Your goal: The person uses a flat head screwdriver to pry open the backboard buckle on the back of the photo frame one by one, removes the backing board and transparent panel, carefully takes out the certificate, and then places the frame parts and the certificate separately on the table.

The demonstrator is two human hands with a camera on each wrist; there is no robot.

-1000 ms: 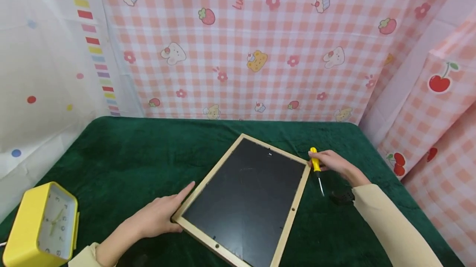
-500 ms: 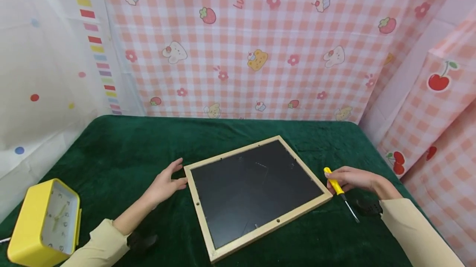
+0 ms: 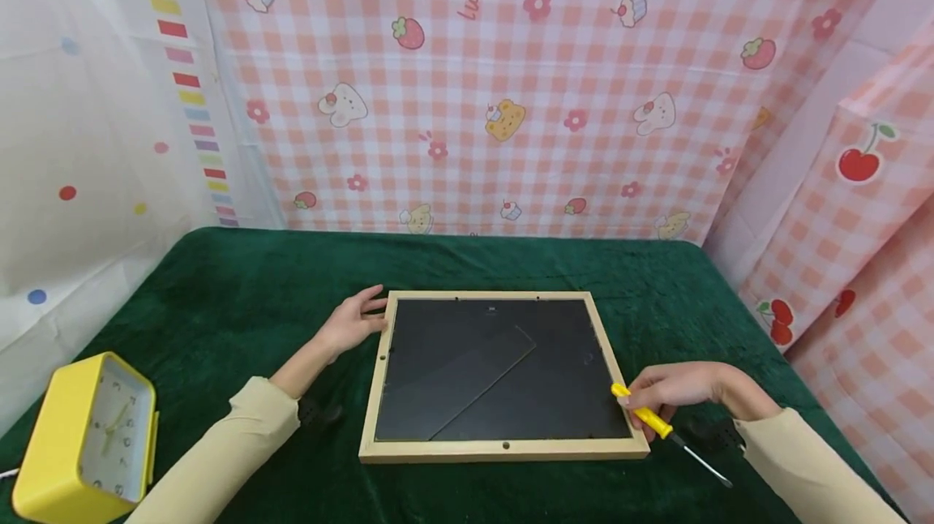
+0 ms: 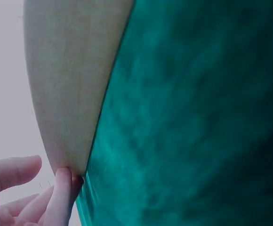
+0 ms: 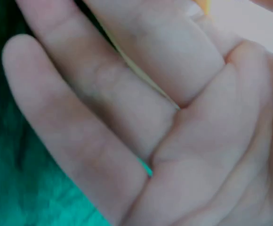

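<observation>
A picture frame (image 3: 430, 451) lies back side up on the green cloth, its long sides running left to right. Its rim is pale wood and its backing (image 3: 467, 362) is black, with a thin slanting stand line on it. My left hand (image 3: 349, 325) touches the frame's left edge near the far corner; the left wrist view shows a fingertip against the wooden side (image 4: 75, 70). Beside the near right corner, my right hand (image 3: 686, 386) holds a screwdriver (image 3: 652, 421) by its yellow handle, metal shaft pointing near and right. The right wrist view shows mostly fingers.
A yellow alarm clock (image 3: 62, 435) stands at the near left of the table. Green cloth (image 3: 241, 289) covers the tabletop. Checked pink curtain (image 3: 452, 70) hangs behind the far edge, with more curtains on both sides.
The frame has turned from a slanted position to lie square with the table. My left hand has moved farther away along its left side; my right hand, with the screwdriver, has come nearer.
</observation>
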